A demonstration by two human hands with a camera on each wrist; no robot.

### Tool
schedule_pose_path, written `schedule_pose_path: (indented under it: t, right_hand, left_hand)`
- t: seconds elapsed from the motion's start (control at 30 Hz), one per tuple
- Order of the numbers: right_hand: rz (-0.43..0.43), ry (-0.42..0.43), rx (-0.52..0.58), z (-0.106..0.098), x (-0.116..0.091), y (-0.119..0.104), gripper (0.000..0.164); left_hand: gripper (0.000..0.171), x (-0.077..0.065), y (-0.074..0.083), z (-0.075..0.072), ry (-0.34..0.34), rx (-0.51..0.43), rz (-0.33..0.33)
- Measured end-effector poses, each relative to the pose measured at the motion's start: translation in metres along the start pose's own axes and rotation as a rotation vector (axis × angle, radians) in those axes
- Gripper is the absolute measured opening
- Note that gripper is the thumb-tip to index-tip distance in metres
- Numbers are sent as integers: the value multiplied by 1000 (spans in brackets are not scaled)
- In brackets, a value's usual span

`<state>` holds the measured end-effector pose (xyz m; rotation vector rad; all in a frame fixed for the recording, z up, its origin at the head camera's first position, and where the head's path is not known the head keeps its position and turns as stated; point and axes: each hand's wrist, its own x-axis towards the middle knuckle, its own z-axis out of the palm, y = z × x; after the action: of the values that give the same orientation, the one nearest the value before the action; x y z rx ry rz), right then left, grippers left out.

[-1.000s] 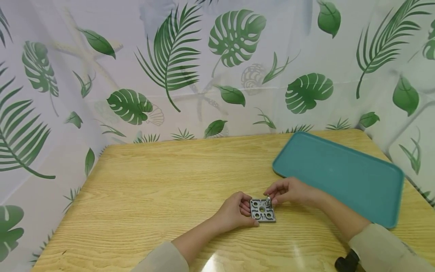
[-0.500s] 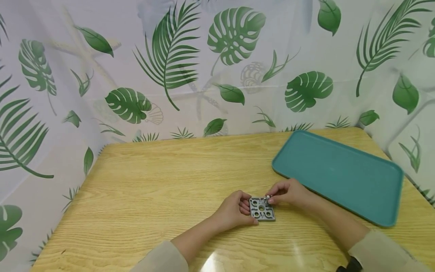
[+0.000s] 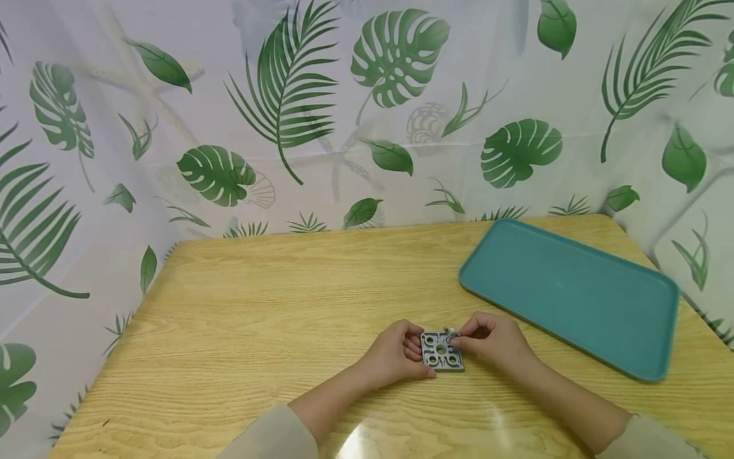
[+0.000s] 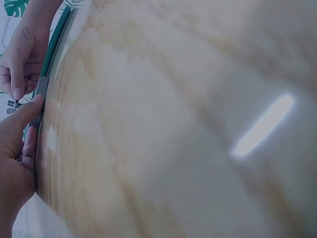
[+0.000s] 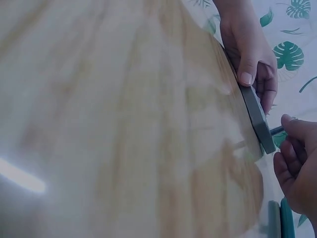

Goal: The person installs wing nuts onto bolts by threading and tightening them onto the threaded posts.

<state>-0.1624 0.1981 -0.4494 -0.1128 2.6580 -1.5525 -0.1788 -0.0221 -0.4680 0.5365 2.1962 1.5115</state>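
Observation:
A square grey metal plate with several round holes lies on the wooden table in the head view. My left hand grips it from the left, thumb at the near edge and fingers curled along the left edge. At the plate's far right corner stands a small shiny metal piece with short knob-like arms. My right hand pinches this piece between thumb and forefinger. The right wrist view shows the plate edge-on, with a thin shaft between it and my right fingertips. The piece's lower end is hidden.
A teal tray lies at the table's right side, beyond my right hand. The wooden table stretches to the left. Leaf-patterned cloth hangs behind and at both sides.
My right hand has shifted slightly, its wrist lower and nearer, and the small metal piece's arms have turned. My left hand and the plate have hardly moved.

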Motion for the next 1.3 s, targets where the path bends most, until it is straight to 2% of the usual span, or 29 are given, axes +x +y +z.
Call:
schedule_pose_path:
  t: [0.1,0.2,0.33,0.5,0.7,0.83,0.93,1.03,1.2,1.3]
  right_hand:
    - [-15,-10,12,0,-1,2,17]
    - [-69,-57,18,0,-1,5,14]
    - [-122,-178,-8,-6,4,7,10]
    - [-100,-333,-22,-20,20,7,15]
    - [-127,-496,123,-32,39,13,36]
    - [-111,-583,209,-33,46,15,43]
    - [-99,-597,227,-33,47,14,41]
    - [-131,-567,197,-31,46,13,33]
    - [-191,-454,105,-27,40,13,20]
    - [-181,-377,81,-24,32,11,18]
  left_hand:
    - [63,0,0,-1,0,-1,1]
    - [63,0,-1,-1,-3,-1,2]
    - [63,0,0,-1,-10,0,4]
    - [64,0,0,-1,-7,-5,6]
    - [64,0,-1,0,-8,7,1]
    - [64,-1,0,0,-9,9,-1]
    - [63,-2,1,0,-6,4,-1]
    - [63,-2,2,0,-1,0,-6]
    - [63,-2,2,0,1,-2,-6]
    - [62,-2,2,0,1,-1,-3]
